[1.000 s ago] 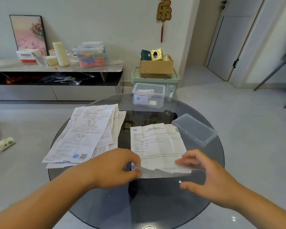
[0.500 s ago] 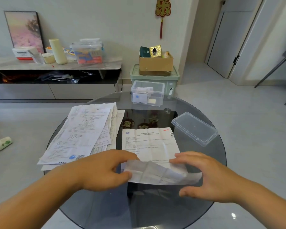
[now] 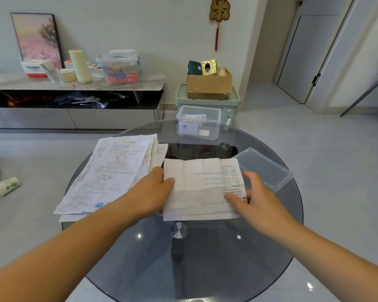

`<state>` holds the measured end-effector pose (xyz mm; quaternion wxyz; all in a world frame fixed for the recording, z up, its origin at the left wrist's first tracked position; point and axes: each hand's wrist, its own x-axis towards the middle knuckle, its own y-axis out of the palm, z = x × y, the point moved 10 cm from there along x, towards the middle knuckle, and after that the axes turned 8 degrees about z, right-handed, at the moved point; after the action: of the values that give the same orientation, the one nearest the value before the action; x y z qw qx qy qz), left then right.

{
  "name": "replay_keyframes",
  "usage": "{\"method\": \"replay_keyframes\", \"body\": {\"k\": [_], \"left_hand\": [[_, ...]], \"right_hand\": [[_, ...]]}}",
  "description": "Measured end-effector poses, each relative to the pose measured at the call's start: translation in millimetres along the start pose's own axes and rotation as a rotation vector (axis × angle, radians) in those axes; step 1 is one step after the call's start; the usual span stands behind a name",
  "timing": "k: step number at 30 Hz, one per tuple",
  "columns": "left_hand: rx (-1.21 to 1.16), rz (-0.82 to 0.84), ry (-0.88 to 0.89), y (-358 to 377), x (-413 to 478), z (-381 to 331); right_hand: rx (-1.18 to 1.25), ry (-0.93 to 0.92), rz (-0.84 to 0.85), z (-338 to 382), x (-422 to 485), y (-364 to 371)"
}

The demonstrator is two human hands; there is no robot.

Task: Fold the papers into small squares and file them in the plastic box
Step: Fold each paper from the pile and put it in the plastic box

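A creased white paper lies folded in half on the round glass table, its back face up. My left hand pinches the paper's left edge, thumb on top. My right hand holds the right edge, thumb pressing on the sheet. A stack of several printed papers lies to the left. The clear plastic box, holding a few folded papers, stands at the table's far edge. Its clear lid lies to the right of the paper.
Behind the table stand a green storage bin with a cardboard box on top, and a low cabinet with containers. A paper roll lies on the floor at left. A chair leg shows at right.
Both hands lifted the paper's near edge and carried it over to the far edge, folding the sheet in half. The printed face is now hidden inside.
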<state>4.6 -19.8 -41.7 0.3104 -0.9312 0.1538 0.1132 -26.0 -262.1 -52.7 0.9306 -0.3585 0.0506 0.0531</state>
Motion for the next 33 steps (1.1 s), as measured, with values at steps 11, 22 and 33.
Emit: {"method": "replay_keyframes", "body": {"k": [11, 22, 33], "left_hand": [[0.763, 0.018, 0.311, 43.6, -1.9, -18.7], [0.908, 0.149, 0.303, 60.7, -2.5, -12.5], [0.595, 0.009, 0.148, 17.7, 21.4, -26.2]], "right_hand": [[-0.567, 0.023, -0.069, 4.8, 7.6, 10.9], [-0.611, -0.234, 0.071, 19.4, 0.9, 28.8], [-0.546, -0.327, 0.222, 30.5, -25.4, 41.0]]}}
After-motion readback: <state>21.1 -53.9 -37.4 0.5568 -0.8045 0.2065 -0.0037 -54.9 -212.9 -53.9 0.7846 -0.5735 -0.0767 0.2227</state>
